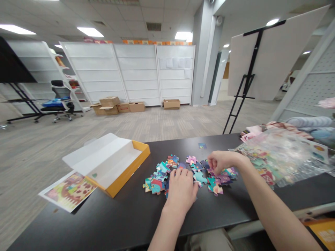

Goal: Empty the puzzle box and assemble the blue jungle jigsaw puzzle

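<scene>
Colourful jigsaw puzzle pieces lie in a loose heap on the black table. My left hand [181, 186] rests palm down over the middle of the heap, fingers stretched out, hiding the pieces under it. To its left are teal and red puzzle pieces [157, 185]. My right hand [225, 161] is bent down at the right of the heap, its fingers pinched at a purple puzzle piece [212, 171]; the fingertips are partly hidden. Below that hand sits a teal and orange puzzle piece [215, 186]. One dark blue puzzle piece [202, 145] lies apart, farther back.
An open yellow box [128, 174] with a white inside stands left on the table [117, 223], partly over a farm picture sheet [69, 191]. Clear plastic bags [282, 157] with printed pieces pile up at right. Beyond are an easel [246, 80] and cardboard boxes [108, 106].
</scene>
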Action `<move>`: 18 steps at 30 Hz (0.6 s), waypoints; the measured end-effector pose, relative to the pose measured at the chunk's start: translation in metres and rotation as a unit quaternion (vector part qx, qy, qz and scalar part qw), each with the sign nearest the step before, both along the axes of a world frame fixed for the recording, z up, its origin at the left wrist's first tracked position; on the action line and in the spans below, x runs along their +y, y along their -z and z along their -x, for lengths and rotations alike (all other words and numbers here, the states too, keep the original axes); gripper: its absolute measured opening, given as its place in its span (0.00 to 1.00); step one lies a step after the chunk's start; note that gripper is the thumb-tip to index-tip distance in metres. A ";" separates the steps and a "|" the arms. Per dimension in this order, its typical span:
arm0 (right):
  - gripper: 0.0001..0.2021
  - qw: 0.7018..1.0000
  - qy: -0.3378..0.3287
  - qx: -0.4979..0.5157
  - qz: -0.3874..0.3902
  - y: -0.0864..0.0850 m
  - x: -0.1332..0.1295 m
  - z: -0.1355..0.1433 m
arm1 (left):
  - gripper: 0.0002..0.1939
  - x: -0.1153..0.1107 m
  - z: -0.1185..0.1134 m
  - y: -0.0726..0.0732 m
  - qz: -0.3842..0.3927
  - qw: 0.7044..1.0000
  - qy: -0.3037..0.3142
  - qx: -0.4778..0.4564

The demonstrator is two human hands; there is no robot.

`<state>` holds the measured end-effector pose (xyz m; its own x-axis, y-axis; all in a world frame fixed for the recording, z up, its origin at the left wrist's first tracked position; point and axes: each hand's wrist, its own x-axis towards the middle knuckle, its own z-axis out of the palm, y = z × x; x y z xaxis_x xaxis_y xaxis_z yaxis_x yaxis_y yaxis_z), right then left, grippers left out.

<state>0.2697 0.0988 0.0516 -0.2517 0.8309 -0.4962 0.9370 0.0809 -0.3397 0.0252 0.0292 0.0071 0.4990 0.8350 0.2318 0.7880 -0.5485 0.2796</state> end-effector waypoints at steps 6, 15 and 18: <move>0.15 1.000 -0.004 0.023 0.000 0.004 0.005 -0.004 | 0.15 0.001 0.005 -0.003 0.000 1.000 0.027 -0.003; 0.20 0.999 -0.015 0.051 0.014 0.013 0.012 -0.010 | 0.10 -0.017 -0.023 -0.009 -0.012 0.987 0.146 -0.062; 0.22 0.998 -0.016 0.061 0.011 0.015 0.013 -0.011 | 0.14 -0.019 -0.033 -0.003 0.001 0.988 0.139 -0.064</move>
<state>0.2804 0.1114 0.0371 -0.3377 0.8104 -0.4788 0.8853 0.1007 -0.4540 0.0583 0.0101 0.0104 0.6760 0.6699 0.3068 0.5645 -0.7385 0.3686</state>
